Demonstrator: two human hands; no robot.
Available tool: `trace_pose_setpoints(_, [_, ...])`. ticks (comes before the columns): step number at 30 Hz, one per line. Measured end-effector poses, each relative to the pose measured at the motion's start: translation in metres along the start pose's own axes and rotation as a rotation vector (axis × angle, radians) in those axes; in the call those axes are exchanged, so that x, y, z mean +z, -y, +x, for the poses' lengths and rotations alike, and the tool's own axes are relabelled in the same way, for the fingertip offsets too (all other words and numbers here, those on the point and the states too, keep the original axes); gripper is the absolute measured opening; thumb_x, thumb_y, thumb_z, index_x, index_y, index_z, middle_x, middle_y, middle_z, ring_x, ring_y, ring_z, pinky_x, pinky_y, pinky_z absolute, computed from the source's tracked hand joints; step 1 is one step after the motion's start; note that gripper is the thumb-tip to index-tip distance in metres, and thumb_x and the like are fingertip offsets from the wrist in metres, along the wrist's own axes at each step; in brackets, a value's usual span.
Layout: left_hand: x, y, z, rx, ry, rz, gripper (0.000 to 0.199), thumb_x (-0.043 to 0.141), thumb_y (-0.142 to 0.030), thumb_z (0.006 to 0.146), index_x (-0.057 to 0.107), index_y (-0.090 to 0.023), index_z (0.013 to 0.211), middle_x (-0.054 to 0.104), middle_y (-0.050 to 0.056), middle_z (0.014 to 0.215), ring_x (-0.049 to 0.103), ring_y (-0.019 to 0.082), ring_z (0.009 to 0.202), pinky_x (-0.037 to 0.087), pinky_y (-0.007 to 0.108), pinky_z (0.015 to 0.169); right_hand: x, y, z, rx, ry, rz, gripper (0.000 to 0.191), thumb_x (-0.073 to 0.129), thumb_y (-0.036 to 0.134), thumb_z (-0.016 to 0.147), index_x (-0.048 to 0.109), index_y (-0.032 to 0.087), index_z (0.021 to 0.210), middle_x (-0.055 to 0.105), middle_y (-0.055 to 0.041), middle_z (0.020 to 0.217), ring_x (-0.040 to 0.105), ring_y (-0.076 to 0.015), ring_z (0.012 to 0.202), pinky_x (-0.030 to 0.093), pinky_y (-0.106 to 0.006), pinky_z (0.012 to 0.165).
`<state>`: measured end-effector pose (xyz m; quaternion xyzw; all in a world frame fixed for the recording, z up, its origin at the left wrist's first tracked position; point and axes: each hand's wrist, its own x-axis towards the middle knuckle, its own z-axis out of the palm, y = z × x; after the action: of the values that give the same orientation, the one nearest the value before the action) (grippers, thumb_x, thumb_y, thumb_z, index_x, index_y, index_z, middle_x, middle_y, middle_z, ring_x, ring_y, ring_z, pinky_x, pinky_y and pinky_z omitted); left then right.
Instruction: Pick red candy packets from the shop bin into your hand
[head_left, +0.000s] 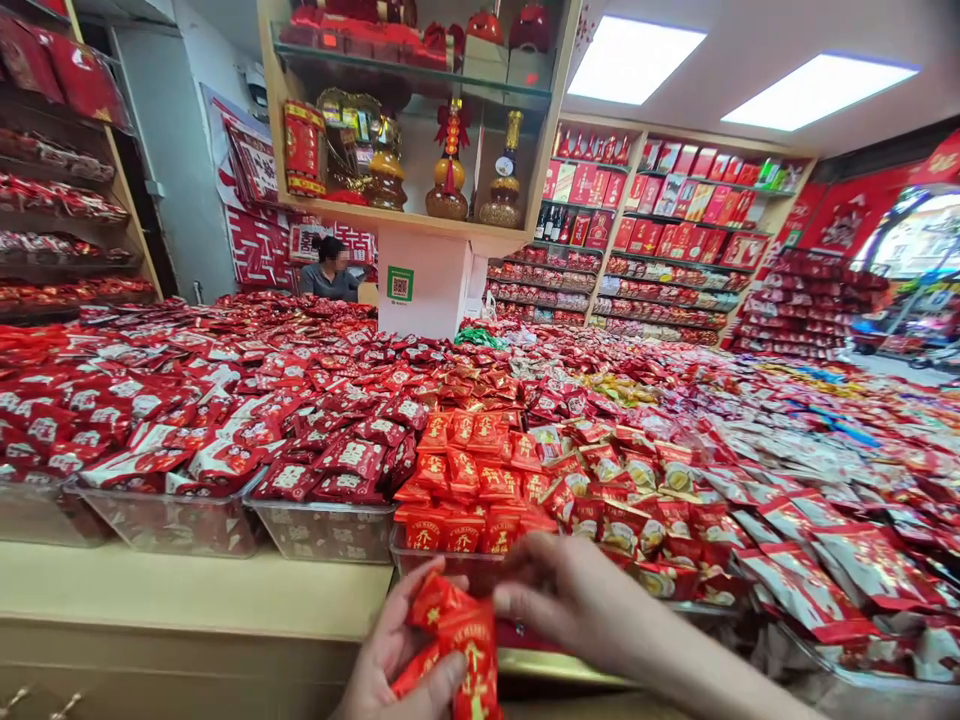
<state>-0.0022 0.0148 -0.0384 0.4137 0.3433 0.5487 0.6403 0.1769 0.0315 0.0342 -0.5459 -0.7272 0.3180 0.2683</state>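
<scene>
Several shiny red snack packets (474,655) with gold lettering lie in my left hand (409,660), its thumb pressed over the front one. Just right of them is my right hand (555,600), slightly blurred, fingers curved and thumb apart from them, with nothing visible in it. Its thumb tip comes close to the held packets; whether it touches them I cannot tell. Right behind both hands stands a clear bin (409,552) heaped with matching red packets (463,530), partly hidden by my fingers.
Clear bins (322,535) of maroon packets stand to the left along a pale ledge (187,600). Red packets with food pictures (622,530) and red-white packets (870,570) fill bins on the right. A cabinet (405,215) hangs over the display. A person (330,272) is behind it.
</scene>
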Motion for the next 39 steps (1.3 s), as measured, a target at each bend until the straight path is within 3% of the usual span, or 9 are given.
trace_pose_setpoints(2, [0.012,-0.003,-0.001,0.055,-0.098,-0.011,0.059,0.073,-0.028,0.060,0.049,-0.024,0.114,0.067,0.006,0.106,0.061,0.023,0.094,0.051,0.025,0.076,0.028,-0.012,-0.022,0.033,0.092,0.311,0.036,0.070,0.032,0.063,0.054,0.019,0.092,0.060,0.0014,0.066,0.053,-0.0124,0.058,0.037,-0.020,0.047])
trace_pose_setpoints(4, [0.022,-0.005,0.001,0.082,-0.147,-0.016,0.062,0.073,-0.026,0.061,0.046,-0.024,0.116,0.067,0.005,0.105,0.061,0.023,0.095,0.052,0.024,0.075,0.047,-0.023,-0.032,0.099,0.132,0.643,0.049,0.073,0.035,0.059,0.048,0.019,0.097,0.058,0.0024,0.066,0.053,-0.0110,0.055,0.038,-0.020,0.047])
trace_pose_setpoints(8, [0.037,-0.009,0.009,0.054,-0.147,-0.069,0.064,0.072,-0.025,0.063,0.042,-0.023,0.120,0.069,0.005,0.101,0.061,0.021,0.093,0.050,0.023,0.074,0.051,-0.030,-0.028,0.144,0.073,0.943,0.043,0.073,0.040,0.059,0.046,0.015,0.082,0.056,0.0035,0.058,0.051,-0.0066,0.043,0.040,-0.019,0.043])
trace_pose_setpoints(12, [0.048,-0.013,0.012,-0.017,-0.079,-0.142,0.061,0.068,-0.026,0.067,0.040,-0.023,0.121,0.069,0.004,0.095,0.062,0.021,0.091,0.049,0.026,0.076,0.036,-0.024,-0.028,0.109,0.055,0.974,0.043,0.075,0.038,0.057,0.046,0.014,0.077,0.054,0.0042,0.057,0.051,-0.0061,0.043,0.040,-0.019,0.043])
trace_pose_setpoints(18, [0.057,-0.010,0.007,0.156,-0.165,0.030,0.054,0.075,-0.025,0.058,0.051,-0.023,0.106,0.069,0.003,0.098,0.063,0.021,0.088,0.051,0.022,0.074,0.032,-0.032,-0.033,-0.052,-0.026,0.867,0.030,0.068,0.038,0.066,0.050,0.015,0.073,0.053,0.0007,0.067,0.047,-0.0089,0.060,0.038,-0.022,0.057])
trace_pose_setpoints(23, [0.043,-0.003,0.006,0.144,-0.113,0.051,0.050,0.077,-0.025,0.055,0.056,-0.020,0.101,0.071,0.006,0.091,0.065,0.020,0.079,0.053,0.021,0.067,0.038,-0.043,-0.031,-0.061,0.017,0.746,0.031,0.070,0.037,0.063,0.047,0.017,0.068,0.047,0.0031,0.061,0.038,-0.0085,0.055,0.030,-0.022,0.052])
trace_pose_setpoints(29, [0.024,0.006,0.010,0.119,-0.221,-0.006,0.050,0.078,-0.029,0.054,0.057,-0.019,0.098,0.072,0.006,0.088,0.065,0.020,0.078,0.053,0.021,0.066,0.043,-0.044,-0.028,0.043,0.151,0.710,0.037,0.077,0.033,0.052,0.047,0.017,0.067,0.047,0.0037,0.060,0.038,-0.0086,0.055,0.029,-0.021,0.051])
trace_pose_setpoints(34, [0.022,0.007,0.012,0.021,-0.292,-0.055,0.054,0.077,-0.029,0.054,0.051,-0.018,0.100,0.069,0.005,0.081,0.060,0.018,0.053,0.050,0.025,0.036,0.026,-0.036,-0.025,0.006,-0.032,0.734,0.030,0.070,0.037,0.063,0.053,0.018,0.080,0.057,-0.0014,0.072,0.053,-0.0147,0.070,0.041,-0.026,0.066])
trace_pose_setpoints(39, [0.020,0.007,0.011,-0.022,-0.272,-0.079,0.056,0.078,-0.031,0.052,0.050,-0.017,0.099,0.067,0.005,0.077,0.058,0.016,0.051,0.048,0.025,0.033,-0.010,-0.023,0.006,-0.008,-0.221,0.726,0.039,0.073,0.039,0.058,0.050,0.018,0.083,0.056,-0.0013,0.073,0.056,-0.0159,0.072,0.044,-0.028,0.066])
